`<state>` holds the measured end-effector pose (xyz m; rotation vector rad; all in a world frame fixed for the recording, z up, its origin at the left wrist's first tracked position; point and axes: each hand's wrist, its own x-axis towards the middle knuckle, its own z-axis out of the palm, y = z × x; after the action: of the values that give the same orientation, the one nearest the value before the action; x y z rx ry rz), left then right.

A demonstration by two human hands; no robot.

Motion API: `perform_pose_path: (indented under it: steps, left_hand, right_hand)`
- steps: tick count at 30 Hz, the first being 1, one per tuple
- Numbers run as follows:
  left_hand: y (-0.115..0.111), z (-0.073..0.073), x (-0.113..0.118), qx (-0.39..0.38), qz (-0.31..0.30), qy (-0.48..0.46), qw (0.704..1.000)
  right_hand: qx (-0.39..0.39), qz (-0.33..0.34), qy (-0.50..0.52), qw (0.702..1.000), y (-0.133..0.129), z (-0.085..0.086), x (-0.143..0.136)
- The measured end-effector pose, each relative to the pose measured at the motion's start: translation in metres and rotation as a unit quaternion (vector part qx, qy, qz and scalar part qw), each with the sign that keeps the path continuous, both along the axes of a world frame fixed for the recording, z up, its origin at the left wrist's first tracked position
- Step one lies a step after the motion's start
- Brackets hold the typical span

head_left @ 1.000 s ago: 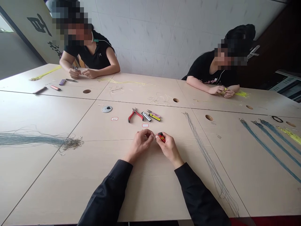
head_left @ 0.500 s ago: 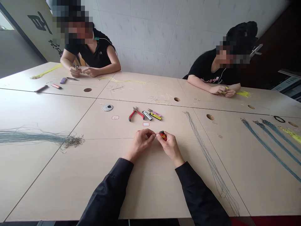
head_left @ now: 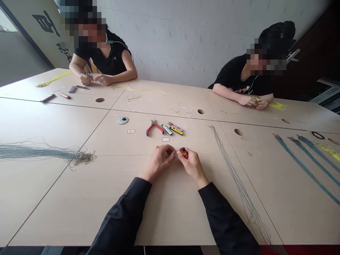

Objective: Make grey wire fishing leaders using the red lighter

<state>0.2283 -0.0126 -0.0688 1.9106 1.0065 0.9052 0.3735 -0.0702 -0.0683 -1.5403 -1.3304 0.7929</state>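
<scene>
My left hand (head_left: 162, 158) is closed in a pinch, its fingertips meeting those of the other hand. What it pinches is too small to make out. A thin line, perhaps a cord, runs across the tabletop from the left towards it. My right hand (head_left: 191, 163) grips a red lighter (head_left: 184, 153) with a yellow emblem, its thumb and finger pressed together at the left hand's tips. Just beyond the hands lie red-handled pliers (head_left: 154, 128), a white lighter (head_left: 167, 129), a yellow lighter (head_left: 176, 130) and small pink snips (head_left: 175, 126).
A bundle of blue-grey cords (head_left: 55, 154) with metal ends lies left. Thin grey cords (head_left: 231, 166) stretch along the right, with blue cord bundles (head_left: 300, 168) farther right. A round metal disc (head_left: 122, 120) lies ahead. Two people work across the table (head_left: 170, 212).
Both hands keep almost the same pose, fingertips together, the lighter still in the right one. The whole view has shifted very slightly.
</scene>
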Motion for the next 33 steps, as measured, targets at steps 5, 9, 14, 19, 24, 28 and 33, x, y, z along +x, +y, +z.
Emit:
perform_pose_path:
  steps: [5, 9, 14, 19, 24, 28, 33]
  left_hand:
    - [0.0, -0.0008, 0.0015, -0.02, 0.008, -0.009, 1.0]
    - [0.0007, -0.0013, 0.0011, -0.032, 0.007, -0.024, 0.999]
    - [0.001, -0.0034, 0.001, -0.034, -0.004, -0.028, 0.999]
    - [0.0008, -0.0017, 0.0002, -0.025, -0.024, -0.015, 0.999]
    - [0.0001, 0.0018, -0.0004, -0.019, -0.032, -0.004, 0.999]
    - [-0.0008, 0.003, -0.0006, -0.014, -0.027, 0.006, 1.0]
    - [-0.0004, -0.0001, 0.0003, 0.001, -0.017, 0.006, 1.0]
  right_hand:
    - [-0.009, -0.023, -0.002, 1.0, 0.0009, -0.0007, -0.0005]
    - [0.0, -0.038, 0.017, 0.999, 0.001, 0.0006, -0.0005]
    - [-0.019, -0.032, 0.029, 0.999, 0.0011, 0.0014, -0.0006]
    - [-0.02, -0.029, 0.023, 0.999, 0.002, -0.0008, 0.0002]
    - [-0.02, -0.025, 0.004, 0.999, 0.0023, -0.0028, 0.001]
    - [-0.019, -0.026, 0.008, 0.999, 0.0016, -0.0023, 0.0008]
    - [-0.02, -0.039, 0.023, 0.999, 0.0017, -0.0002, 0.0004]
